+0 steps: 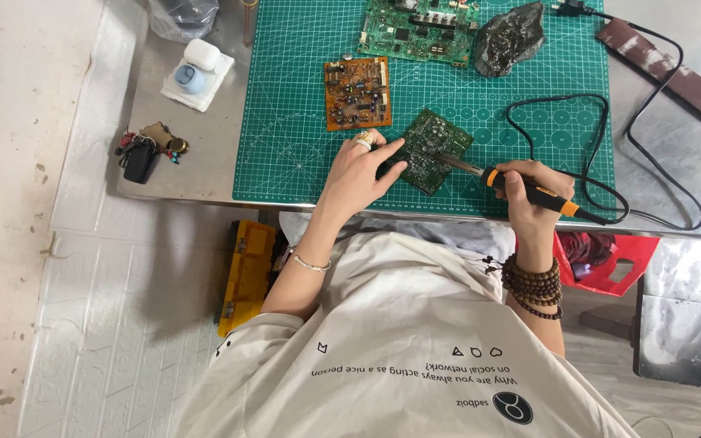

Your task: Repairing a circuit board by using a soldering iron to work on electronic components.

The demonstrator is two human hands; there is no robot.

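Observation:
My left hand [363, 169], with a ring on one finger, rests on the green cutting mat [294, 97] and its fingertips press the left edge of a dark green circuit board [436, 146]. My right hand [529, 191] grips a soldering iron [529, 193] with an orange and black handle. The iron's metal tip touches the board's surface near its middle. The iron's black cable [610, 162] loops across the mat to the right.
An orange circuit board [357, 92] lies further back, a larger green board [419, 31] and a crumpled grey lump [511, 38] behind it. White earbud case [198, 66] and keys [144, 154] sit left on the metal table [196, 162]. A brown strip [667, 69] lies far right.

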